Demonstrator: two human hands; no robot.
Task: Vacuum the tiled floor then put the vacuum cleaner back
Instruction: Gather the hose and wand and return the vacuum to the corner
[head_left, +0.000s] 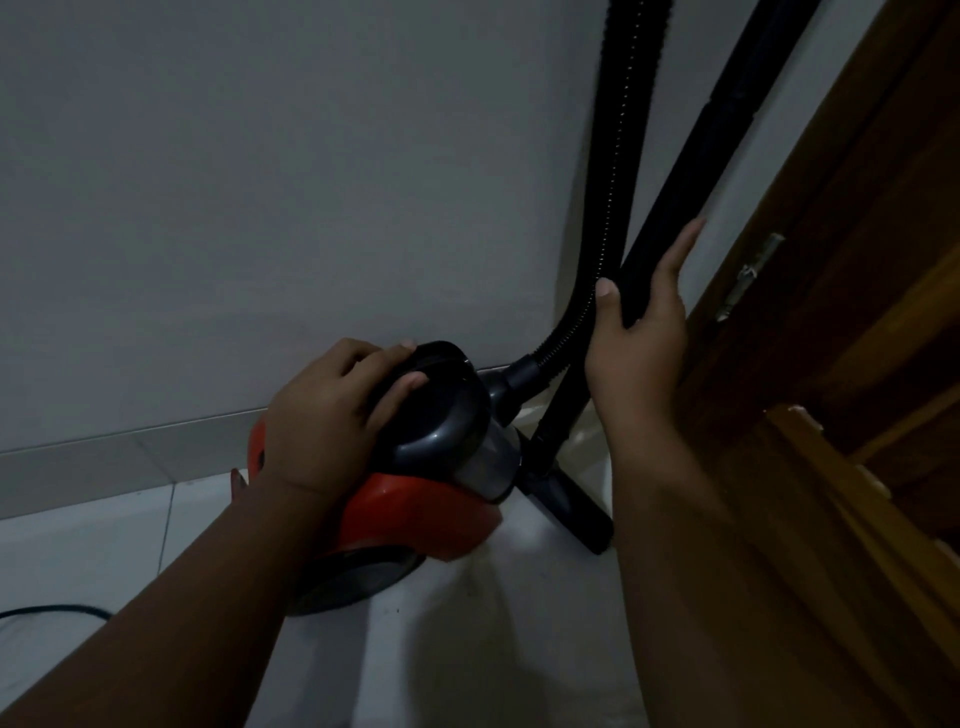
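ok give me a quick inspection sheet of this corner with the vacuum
surface: pale tiled floor, dimly lit
job's things: red vacuum cleaner on the floor by the wall; hose and wand rise in the corner; floor head beside the body
clutter: nothing seen
grippers: left hand grips the top handle; right hand holds the wand between thumb and fingers
cables: dark cable on the floor, left
surroundings: grey wall; wooden door at right

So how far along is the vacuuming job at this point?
Vacuuming looks finished: the vacuum cleaner is in the corner by the wall. In hand: the left hand grips its handle, and the right hand holds the leaning wand. Left: letting go, and the cord trails loose on the floor.
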